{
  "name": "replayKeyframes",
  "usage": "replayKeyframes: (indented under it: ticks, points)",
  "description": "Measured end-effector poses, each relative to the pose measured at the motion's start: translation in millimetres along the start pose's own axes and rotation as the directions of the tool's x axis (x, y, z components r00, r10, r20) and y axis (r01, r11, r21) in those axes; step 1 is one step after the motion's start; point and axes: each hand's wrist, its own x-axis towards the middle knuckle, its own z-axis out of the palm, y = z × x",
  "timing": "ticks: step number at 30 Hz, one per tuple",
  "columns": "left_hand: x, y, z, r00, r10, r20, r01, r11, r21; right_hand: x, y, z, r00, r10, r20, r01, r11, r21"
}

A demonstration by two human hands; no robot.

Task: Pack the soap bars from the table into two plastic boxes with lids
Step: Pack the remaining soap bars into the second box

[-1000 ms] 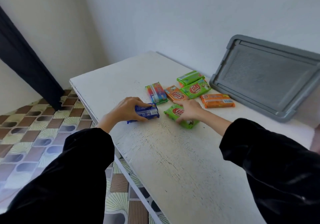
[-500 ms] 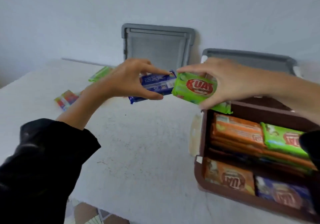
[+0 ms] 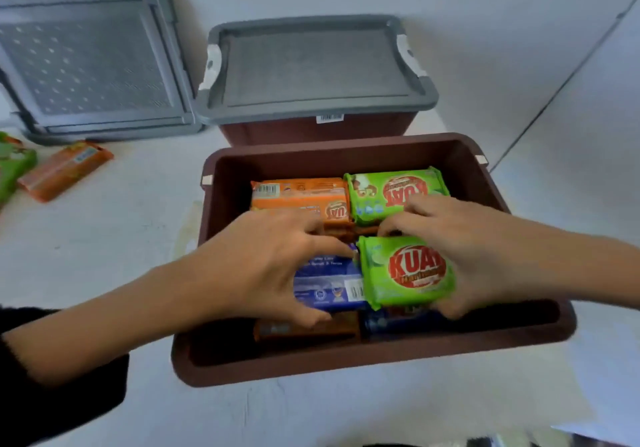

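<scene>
at centre frame, inside the open brown box (image 3: 346,159), the left hand (image 3: 256,266) grips a blue soap bar (image 3: 329,284), fingers curled over its top edge and thumb under its near edge. just right of it and touching it, the right hand (image 3: 460,249) pinches a green soap bar (image 3: 408,271) between fingers above and thumb below.

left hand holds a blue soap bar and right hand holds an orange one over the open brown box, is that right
Not quite. The head view shows the right hand gripping a green soap bar, not an orange one. The rest stands: the left hand holds the blue soap bar, both over the open brown box.
</scene>
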Motion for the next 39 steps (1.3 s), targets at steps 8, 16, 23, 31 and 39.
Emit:
replayKeyframes:
  ticks: [8, 16, 23, 31, 39]
  points:
    - [16.5, 14.0, 33.6, 0.939, -0.083, 0.335, 0.069, 0.996, 0.054, 22.8, -2.1, 35.1, 0.988, -0.027, 0.15, 0.051, 0.986, -0.156]
    - [14.1, 17.4, 45.8, 0.886, -0.116, 0.449, 0.049, 0.986, 0.159, 29.8, -13.2, 41.8, 0.98, -0.079, 0.184, 0.111, 0.979, -0.169]
    - [19.7, 13.9, 46.0, 0.876, -0.116, 0.468, 0.034, 0.983, 0.181, 30.3, -5.3, 38.6, 0.966, -0.119, 0.23, 0.151, 0.98, -0.128]
    - [17.0, 15.2, 42.6, 0.916, -0.068, 0.395, -0.008, 0.982, 0.188, 28.1, -4.5, 41.7, 0.978, -0.126, 0.168, 0.151, 0.979, -0.14]
    - [14.8, 2.3, 7.9, 0.973, -0.095, 0.211, 0.121, 0.986, -0.117, 26.4, -16.1, -2.5, 0.993, -0.111, 0.037, 0.112, 0.993, -0.034]
